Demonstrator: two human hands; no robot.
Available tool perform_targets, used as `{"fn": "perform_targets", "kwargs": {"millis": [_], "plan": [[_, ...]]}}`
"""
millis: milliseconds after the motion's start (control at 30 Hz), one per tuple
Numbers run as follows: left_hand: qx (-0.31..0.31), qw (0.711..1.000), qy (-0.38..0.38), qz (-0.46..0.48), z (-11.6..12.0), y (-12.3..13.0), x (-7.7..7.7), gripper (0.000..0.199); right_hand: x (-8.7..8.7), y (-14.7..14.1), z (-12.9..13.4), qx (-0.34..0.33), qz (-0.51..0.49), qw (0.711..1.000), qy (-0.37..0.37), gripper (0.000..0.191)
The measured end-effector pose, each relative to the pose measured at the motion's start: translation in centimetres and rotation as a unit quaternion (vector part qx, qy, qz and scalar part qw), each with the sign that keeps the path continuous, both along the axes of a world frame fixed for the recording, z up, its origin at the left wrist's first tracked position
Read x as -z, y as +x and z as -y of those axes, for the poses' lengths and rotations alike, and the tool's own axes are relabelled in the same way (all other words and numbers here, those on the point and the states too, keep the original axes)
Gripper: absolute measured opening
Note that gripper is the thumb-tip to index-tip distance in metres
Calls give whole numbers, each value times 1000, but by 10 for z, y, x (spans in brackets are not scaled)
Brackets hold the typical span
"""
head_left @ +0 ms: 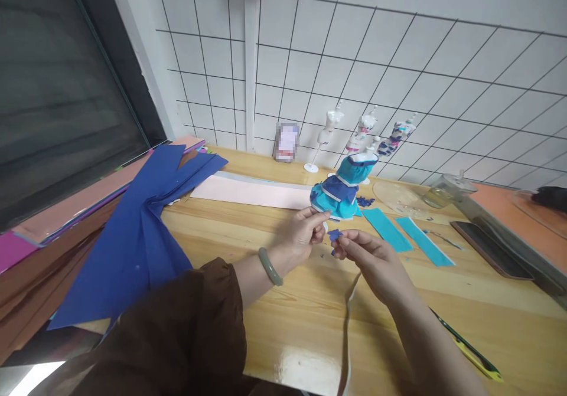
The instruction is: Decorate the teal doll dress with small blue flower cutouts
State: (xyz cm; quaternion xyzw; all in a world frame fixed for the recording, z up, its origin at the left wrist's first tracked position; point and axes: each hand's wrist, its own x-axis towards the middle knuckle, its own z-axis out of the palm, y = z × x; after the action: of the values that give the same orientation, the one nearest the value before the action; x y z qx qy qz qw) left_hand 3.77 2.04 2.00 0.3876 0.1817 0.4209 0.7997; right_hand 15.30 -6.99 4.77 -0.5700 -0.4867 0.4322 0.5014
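My left hand (306,231) is closed at the lower edge of a miniature dress form (339,186), which leans to the right. Layered turquoise and dark blue crepe paper dresses the form, with white edging between the tiers. Just below its hem, my right hand (365,254) pinches a small blue paper piece (335,235) between thumb and fingers. Which part of the form or its stand the left fingers grip is partly hidden. Two turquoise paper strips (387,229) lie to the right of the hands, and a small pile of dark blue bits (365,202) sits behind them.
Blue paper sheets (137,248) spread at the left beside a pale pink strip (252,192). More small mannequins (330,127) and a phone (287,142) stand by the wire grid. A yellow-green cutter (473,352), a dark tray (491,248) and a glass jar (447,189) are at right.
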Motion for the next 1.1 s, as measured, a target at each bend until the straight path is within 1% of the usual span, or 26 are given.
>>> {"fn": "perform_targets", "kwargs": {"millis": [67, 133, 233, 300, 567, 833, 933, 1100], "plan": [[-7, 1000, -2, -8, 0, 0, 0, 28, -4, -3, -7, 8, -4, 1000, 10, 22], [-6, 1000, -2, -12, -1, 0, 0, 24, -5, -5, -14, 31, -17, 999, 22, 21], [5, 1000, -1, -10, -1, 0, -1, 17, -2, -6, -22, 71, -42, 996, 34, 20], [8, 1000, 2, -10, -1, 0, -1, 17, 0, -6, -26, 87, -61, 994, 31, 20], [9, 1000, 11, -10, -2, 0, 0, 21, 4, -8, -33, 104, -100, 989, 26, 24], [10, 1000, -6, -13, -2, 0, 0, 21, 5, -7, -36, 120, -72, 989, 47, 24], [20, 1000, -5, -4, -3, -1, 1, 22, 5, -7, -36, 127, -63, 989, 51, 23], [29, 1000, -5, 4, -3, -1, 2, 23, 5, -8, -35, 136, -22, 989, 56, 24]]}}
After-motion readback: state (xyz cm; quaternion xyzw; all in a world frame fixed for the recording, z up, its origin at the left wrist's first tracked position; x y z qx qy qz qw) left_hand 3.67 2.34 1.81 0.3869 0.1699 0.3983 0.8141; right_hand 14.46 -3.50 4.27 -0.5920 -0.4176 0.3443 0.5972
